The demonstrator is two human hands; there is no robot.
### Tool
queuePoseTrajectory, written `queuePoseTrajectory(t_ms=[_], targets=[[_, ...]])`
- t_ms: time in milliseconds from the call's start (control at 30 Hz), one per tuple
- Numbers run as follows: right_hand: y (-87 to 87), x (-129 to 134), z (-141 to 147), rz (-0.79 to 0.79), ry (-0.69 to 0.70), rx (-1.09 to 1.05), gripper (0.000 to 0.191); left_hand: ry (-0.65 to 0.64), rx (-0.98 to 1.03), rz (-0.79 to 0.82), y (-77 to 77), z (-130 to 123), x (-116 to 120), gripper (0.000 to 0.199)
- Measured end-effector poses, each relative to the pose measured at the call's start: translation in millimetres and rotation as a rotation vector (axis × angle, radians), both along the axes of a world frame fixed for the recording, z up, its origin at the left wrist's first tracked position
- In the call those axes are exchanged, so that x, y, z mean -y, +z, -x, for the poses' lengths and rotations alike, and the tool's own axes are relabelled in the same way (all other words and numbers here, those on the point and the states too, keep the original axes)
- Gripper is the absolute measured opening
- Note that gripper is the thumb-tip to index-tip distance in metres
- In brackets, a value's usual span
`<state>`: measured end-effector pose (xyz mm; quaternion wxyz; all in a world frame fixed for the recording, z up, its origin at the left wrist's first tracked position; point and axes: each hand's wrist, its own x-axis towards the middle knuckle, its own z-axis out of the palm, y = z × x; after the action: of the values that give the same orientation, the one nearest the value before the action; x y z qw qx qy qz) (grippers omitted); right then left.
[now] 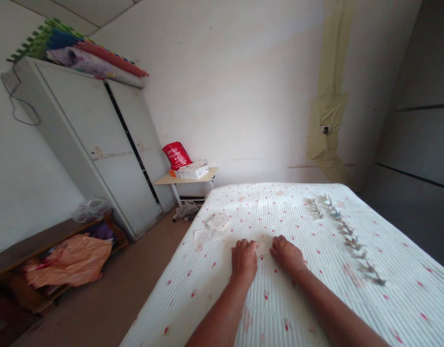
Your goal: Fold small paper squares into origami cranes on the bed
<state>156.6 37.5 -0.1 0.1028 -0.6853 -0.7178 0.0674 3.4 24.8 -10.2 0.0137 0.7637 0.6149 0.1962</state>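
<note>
A small piece of printed paper lies between my hands on the white bedspread with red dots. My left hand is closed at the paper's left edge. At its right edge my right hand is closed too, with fingers curled on the paper. More printed paper pieces lie in a loose pile to the left, farther back. On the right side of the bed, small twisted paper-like pieces stand in a long row, with a shorter row beside its far end.
Beyond the bed's far left corner, a small table holds a red bag and a white box. A grey cabinet stands left. An orange plastic bag lies on a low wooden shelf.
</note>
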Motion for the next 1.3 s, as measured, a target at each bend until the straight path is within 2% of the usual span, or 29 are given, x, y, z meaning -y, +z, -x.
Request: queuePoseTrajectory(t_ms=[167,333,533,733,900,1100,1200,1300], targets=[[-1.3,1,0,-0.018,-0.012,-0.024,0.015,-0.184,-0.075,-0.042,3.5,-5,-1,0.025],[-1.2,0,-1,-0.028,-0.024,-0.068,0.013,-0.259,-0.143,-0.046,4.6,-7,1,0.024],[-6.1,-6,-9,-0.012,-0.012,-0.172,0.007,-0.256,-0.178,-0.045,7.5,-6,10,0.026],[-9.5,-12,-16,-0.015,0.015,-0.242,0.013,-0.208,-0.146,-0.007,12.6,-7,15,0.027],[-8.9,-13,-18,-0.009,0.008,-0.279,0.016,-0.197,-0.083,0.019,10.5,-4,11,0.025],[-7.7,-2,-12,-0.102,-0.050,-0.331,0.017,-0.151,0.023,0.072,8.3,-3,5,0.026],[-7.4,4,-4,-0.151,0.035,-0.335,0.018,-0.111,0.043,0.105,10.6,-5,5,0.022],[-7.1,6,1,-0.122,0.051,-0.258,0.017,-0.039,0.063,0.114,12.6,-9,2,0.018]])
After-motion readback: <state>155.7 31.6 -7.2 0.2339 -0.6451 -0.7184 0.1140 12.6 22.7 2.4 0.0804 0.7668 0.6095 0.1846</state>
